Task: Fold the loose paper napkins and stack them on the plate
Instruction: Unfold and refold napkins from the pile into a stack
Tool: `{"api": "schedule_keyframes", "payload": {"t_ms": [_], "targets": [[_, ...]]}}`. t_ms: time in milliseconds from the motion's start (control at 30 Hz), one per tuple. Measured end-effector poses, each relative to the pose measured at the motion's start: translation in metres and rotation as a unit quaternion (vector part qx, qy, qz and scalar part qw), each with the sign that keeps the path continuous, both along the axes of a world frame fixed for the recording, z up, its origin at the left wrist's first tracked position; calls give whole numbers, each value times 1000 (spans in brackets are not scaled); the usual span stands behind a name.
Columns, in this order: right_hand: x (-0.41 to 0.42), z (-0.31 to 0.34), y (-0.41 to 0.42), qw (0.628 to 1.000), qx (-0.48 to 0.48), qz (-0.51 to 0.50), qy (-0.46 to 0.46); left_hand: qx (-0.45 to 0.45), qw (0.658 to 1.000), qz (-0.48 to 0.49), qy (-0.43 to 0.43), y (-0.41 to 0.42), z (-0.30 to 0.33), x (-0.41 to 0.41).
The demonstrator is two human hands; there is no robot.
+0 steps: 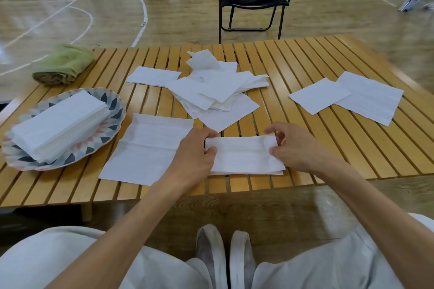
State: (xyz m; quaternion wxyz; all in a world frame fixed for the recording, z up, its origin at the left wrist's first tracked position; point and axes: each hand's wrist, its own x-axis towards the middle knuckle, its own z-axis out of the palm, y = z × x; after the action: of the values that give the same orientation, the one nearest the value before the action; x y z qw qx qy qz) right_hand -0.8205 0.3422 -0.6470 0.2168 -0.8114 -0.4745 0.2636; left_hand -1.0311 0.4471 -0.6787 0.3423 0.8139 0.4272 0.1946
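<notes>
Both hands pinch the half-folded napkin (244, 155) right of the plate (112, 122): left hand (197, 150) at its left end, right hand (288, 145) at its right. Align the edges, then crease flat against the desk (305, 58).

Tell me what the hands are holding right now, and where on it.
Both hold one folded napkin on the table: the left hand pinches its left end, the right hand its right end.

Sports hall, glossy wooden floor (176, 7) with painted court lines (141, 0) (basketball, probably)
</notes>
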Motion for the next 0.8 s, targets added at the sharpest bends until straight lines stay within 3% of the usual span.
{"api": "schedule_keyframes", "payload": {"t_ms": [200,300,367,533,800], "targets": [[-1,3,-1,1000,-4,-3,-22,24,1000,9,2,-5,5,-2],[0,7,-4,995,5,10,-103,207,972,-11,107,-11,11,-6],[0,9,-8,990,16,70,-121,271,951,-75,129,-17,14,-7],[-13,3,-10,968,-90,206,-110,230,926,-188,234,-17,-5,-6],[-12,-4,-7,959,-109,226,-129,144,937,-199,247,-5,-5,-5]]}}
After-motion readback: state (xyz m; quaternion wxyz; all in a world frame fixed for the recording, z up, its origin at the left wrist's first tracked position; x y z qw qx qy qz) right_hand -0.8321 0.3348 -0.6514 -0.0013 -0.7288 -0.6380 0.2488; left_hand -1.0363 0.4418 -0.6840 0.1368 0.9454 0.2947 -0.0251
